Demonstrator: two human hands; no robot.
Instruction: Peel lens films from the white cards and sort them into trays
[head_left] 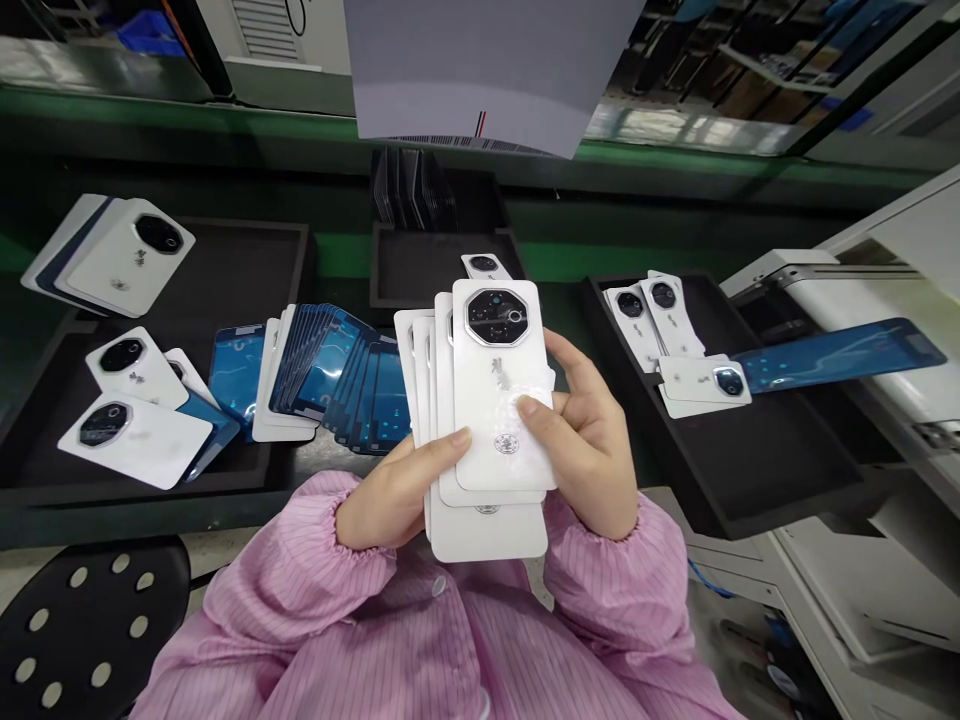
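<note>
A fanned stack of white phone back covers (pixel 480 460) is held up in front of my chest. Each visible cover has a dark octagonal camera panel near its top, and the front one bears a round emblem low down. My left hand (pixel 405 490) grips the stack from its left side, thumb on the front. From the right, my right hand (pixel 589 445) closes on it too, thumb pressed on the front cover; its other fingers are mostly hidden behind. Just left of the stack lies a fanned row of blue-filmed panels (pixel 330 365).
White covers lie on a black tray (pixel 247 245) at left, with more stacked behind (pixel 112 260). A right-hand black tray (pixel 780 450) holds white covers (pixel 667 320) and a blue strip (pixel 847 355). Dark panels (pixel 412 190) stand in a back tray. A stool (pixel 82 620) sits lower left.
</note>
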